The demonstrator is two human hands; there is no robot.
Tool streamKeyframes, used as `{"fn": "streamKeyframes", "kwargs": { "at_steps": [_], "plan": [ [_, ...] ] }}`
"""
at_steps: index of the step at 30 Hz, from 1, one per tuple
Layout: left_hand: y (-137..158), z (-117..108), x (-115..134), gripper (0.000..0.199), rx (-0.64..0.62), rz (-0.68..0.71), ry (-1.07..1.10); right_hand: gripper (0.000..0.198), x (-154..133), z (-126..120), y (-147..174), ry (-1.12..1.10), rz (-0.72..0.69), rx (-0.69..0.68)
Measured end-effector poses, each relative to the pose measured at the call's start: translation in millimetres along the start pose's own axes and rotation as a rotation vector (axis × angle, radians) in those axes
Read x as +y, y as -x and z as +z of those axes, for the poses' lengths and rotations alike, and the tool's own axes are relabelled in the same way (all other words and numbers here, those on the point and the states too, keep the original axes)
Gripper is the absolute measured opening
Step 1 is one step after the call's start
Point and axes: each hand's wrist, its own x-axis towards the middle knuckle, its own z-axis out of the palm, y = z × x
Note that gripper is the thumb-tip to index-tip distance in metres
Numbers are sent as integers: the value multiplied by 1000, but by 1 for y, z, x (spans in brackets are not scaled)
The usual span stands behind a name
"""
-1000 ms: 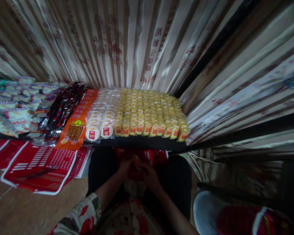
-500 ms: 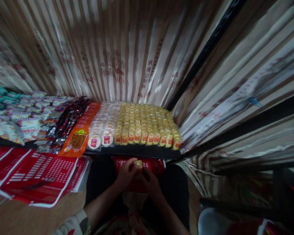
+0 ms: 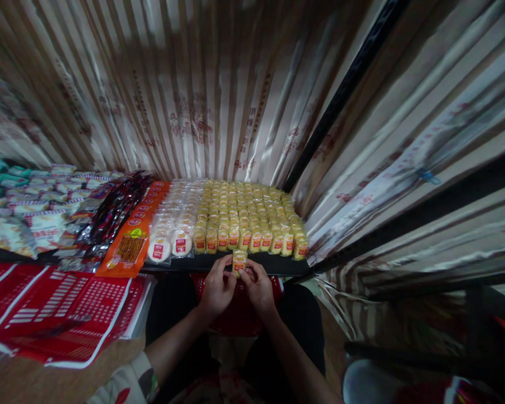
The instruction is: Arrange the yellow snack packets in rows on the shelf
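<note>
A small yellow snack packet with a red and orange label stands upright between my two hands, at the front edge of the dark shelf. My left hand pinches it from the left side. From the right, the fingers of my right hand close on its lower edge. Right behind it are rows of matching yellow snack packets, lined up with their labels facing me. Left of those lie clear packets of round white crackers.
An orange snack bag, dark shiny packets and white bags fill the shelf's left part. Red shopping baskets lie below left, and another red basket is between my knees. A striped curtain hangs behind, with a black post.
Both hands have moved forward and up from above the basket to the shelf edge, carrying the yellow packet. Its label now faces me. The view has shifted slightly.
</note>
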Motion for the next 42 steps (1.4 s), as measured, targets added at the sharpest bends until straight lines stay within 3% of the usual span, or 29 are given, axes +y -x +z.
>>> {"fn": "streamKeyframes", "kwargs": {
  "at_steps": [15,20,24,29,34,42],
  "plan": [
    [-1,-13,-12,38,114,-32,-148,26,-1,35,-13,79,-28,-14],
    [-8,-10,-18,42,143,-58,-145,23,5,30,-9,60,-48,-6],
    [-17,0,-21,40,97,-96,-178,22,6,17,-7,109,-54,9],
    [-28,21,-9,25,26,-118,-197,23,7,-6,-7,137,-55,61],
    [-37,57,5,16,-49,-104,-171,26,13,-42,-8,237,-73,162],
    [-58,128,18,12,-122,22,-254,37,17,-77,-2,432,-191,464]
  ]
}}
